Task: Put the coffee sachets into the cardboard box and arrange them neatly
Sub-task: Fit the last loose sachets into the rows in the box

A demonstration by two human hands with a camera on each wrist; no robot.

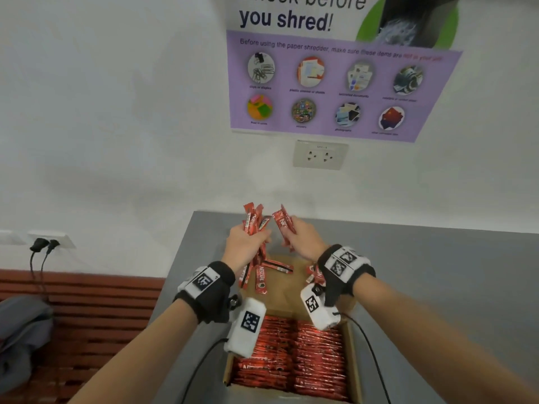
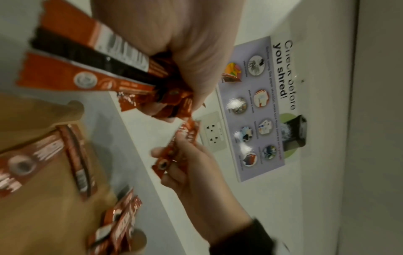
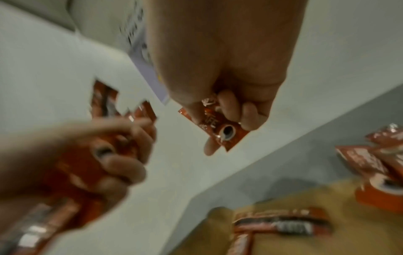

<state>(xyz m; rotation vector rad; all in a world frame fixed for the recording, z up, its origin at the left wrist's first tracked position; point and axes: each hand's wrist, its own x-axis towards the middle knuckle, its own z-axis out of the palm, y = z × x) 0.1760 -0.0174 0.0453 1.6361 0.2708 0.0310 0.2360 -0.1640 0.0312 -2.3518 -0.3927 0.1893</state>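
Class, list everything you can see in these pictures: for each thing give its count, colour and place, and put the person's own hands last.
Cardboard box: one, brown, on the grey table, near edge.
Packed sachets: two rows, red, in the box.
Loose sachets: several, red, on the box flap.
Table: one, grey, against the wall.
Poster: one, purple, on the wall.
Wall socket: one, white, below the poster.
Plugs: two, black, in a left wall outlet.
Bench: one, red-brown, left.
Cloth: one, grey, on the bench.
Left hand: grips a bundle of sachets.
Right hand: holds a few sachets.
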